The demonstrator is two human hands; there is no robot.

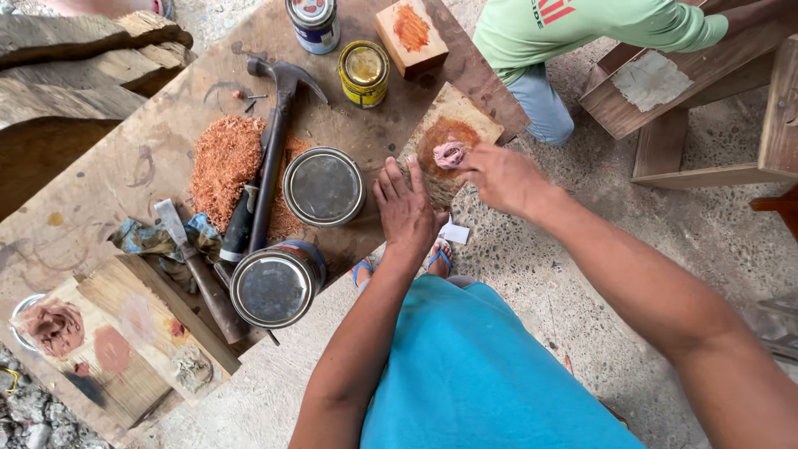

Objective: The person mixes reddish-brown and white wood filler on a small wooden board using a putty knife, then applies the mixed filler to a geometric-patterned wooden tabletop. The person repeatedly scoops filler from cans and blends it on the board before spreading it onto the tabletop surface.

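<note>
Plywood worktop point(125, 166) bears four cans; right hand point(499, 176) pinches pink wad point(450, 153); left hand point(406, 209) flat, empty.

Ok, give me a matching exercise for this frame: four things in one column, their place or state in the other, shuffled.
Things:
1 right hand
2 left hand
3 hammer
4 yellow can

Places or states:
A lying across the sawdust pile
B flat on the small board, fingers spread
C pinching a pinkish rag
D upright beside a wooden block

Pairs: 1-C, 2-B, 3-A, 4-D
</note>
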